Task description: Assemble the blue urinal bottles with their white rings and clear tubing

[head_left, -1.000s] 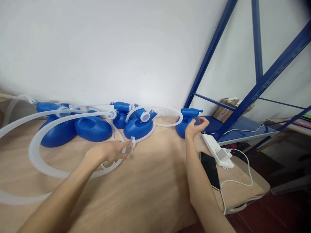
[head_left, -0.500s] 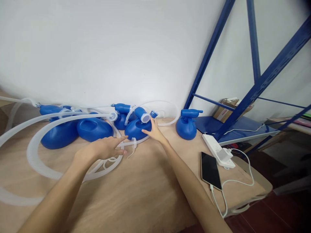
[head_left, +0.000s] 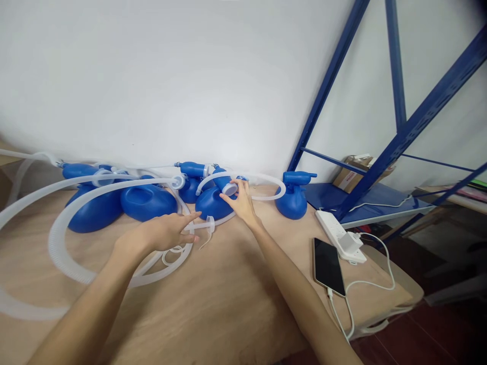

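A pale corrugated hose (head_left: 53,243) is looping across the left part of the wooden bench (head_left: 213,304) and passing behind the left forearm. Toward the near right corner, a dark-screened phone (head_left: 327,266) is lying with a white cable (head_left: 330,294) plugged into its near end. Just beyond it, a white power strip (head_left: 330,228) is running alongside the right edge, carrying a white charger (head_left: 349,243).

The left hand (head_left: 163,233) is reaching over the bench with thumb and forefinger spread apart, gripping nothing between them; I cannot tell what the other fingers are doing. A small clear cap (head_left: 210,223) is sitting just beside those fingertips, apart from them.

Farther in, the right hand (head_left: 242,204) is curling its thumb and fingers around the white cap (head_left: 229,189) on the neck of the middle blue container (head_left: 207,207), which is standing toward the far edge. Two larger blue containers (head_left: 148,203) are standing to its left, and a lone blue container (head_left: 291,205) is standing toward the far right corner. A thinner hose (head_left: 281,188) is curving between the middle and lone ones. Beyond the far edge, a white wall (head_left: 190,76) is rising, with a blue rack (head_left: 422,119) standing at the right.
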### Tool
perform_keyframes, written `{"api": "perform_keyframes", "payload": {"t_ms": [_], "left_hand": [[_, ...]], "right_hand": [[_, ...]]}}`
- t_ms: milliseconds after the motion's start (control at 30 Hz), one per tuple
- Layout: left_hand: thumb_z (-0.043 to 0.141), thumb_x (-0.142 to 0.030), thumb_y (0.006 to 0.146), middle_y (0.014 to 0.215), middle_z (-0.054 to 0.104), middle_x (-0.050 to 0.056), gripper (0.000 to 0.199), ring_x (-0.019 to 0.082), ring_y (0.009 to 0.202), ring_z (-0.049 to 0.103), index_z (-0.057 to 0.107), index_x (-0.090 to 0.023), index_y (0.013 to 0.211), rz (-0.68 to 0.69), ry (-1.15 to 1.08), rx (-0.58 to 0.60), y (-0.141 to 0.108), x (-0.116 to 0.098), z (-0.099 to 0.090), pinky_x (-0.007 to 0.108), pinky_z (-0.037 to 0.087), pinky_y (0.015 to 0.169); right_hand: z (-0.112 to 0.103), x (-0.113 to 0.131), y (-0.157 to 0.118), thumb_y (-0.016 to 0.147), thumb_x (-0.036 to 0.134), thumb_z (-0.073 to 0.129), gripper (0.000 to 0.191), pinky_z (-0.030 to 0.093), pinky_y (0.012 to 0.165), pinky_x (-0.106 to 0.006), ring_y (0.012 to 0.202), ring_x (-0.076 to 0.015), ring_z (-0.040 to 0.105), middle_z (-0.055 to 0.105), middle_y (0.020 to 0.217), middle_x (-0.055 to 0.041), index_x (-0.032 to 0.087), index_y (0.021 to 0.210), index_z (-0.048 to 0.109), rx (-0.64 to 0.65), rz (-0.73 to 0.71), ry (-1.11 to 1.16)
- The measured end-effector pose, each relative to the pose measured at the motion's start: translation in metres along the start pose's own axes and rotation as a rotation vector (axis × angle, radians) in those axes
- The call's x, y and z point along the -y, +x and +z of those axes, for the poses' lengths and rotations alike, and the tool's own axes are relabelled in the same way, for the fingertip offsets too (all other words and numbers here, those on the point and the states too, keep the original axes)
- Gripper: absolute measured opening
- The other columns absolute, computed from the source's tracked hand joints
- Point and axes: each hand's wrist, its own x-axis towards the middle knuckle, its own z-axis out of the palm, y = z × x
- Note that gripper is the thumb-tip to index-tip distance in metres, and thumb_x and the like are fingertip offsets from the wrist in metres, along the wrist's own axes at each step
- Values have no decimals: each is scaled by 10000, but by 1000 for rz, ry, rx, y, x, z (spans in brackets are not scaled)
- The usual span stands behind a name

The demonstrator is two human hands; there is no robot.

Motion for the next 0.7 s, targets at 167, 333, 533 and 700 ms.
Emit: {"api": "perform_keyframes", "payload": {"t_ms": [167, 333, 533, 700], "left_hand": [[461, -615, 966, 1506, 623, 147, 834, 363, 1312, 628, 220, -312, 1705, 24, -3, 1, -2, 1, -1, 435, 499, 1028], [529, -585, 974, 1732, 322, 157, 846, 409, 1486, 476, 206, -313, 1707, 61, 52, -125, 20, -8, 20, 497, 494, 1079], [496, -533, 1046, 1790, 79, 143, 773, 454, 1613, 205, 166, -320, 1711, 114, 136, -379, 65, -32, 60, 602, 467, 1125], [392, -552, 1070, 1737, 277, 207, 697, 492, 1379, 562, 229, -312, 1704, 39, 128, -444, 74, -43, 71, 618, 561, 988]], "right_hand": [[-23, 19, 4, 805, 419, 782, 438, 582, 851, -433, 1008, -292, 665, 579, 1237, -93, 253, 1159, 585, 31, -37, -280], [-50, 25, 8, 772, 428, 788, 420, 545, 877, -422, 940, -283, 645, 602, 1138, -72, 251, 1072, 552, 143, -128, -318], [-63, 23, 9, 777, 350, 806, 540, 514, 1045, -465, 1149, -317, 643, 618, 1245, -103, 255, 1275, 620, 277, -185, -265], [-69, 24, 11, 798, 302, 812, 673, 485, 1105, -550, 1258, -365, 612, 695, 1311, -108, 292, 1448, 637, 396, -202, -329]]}}
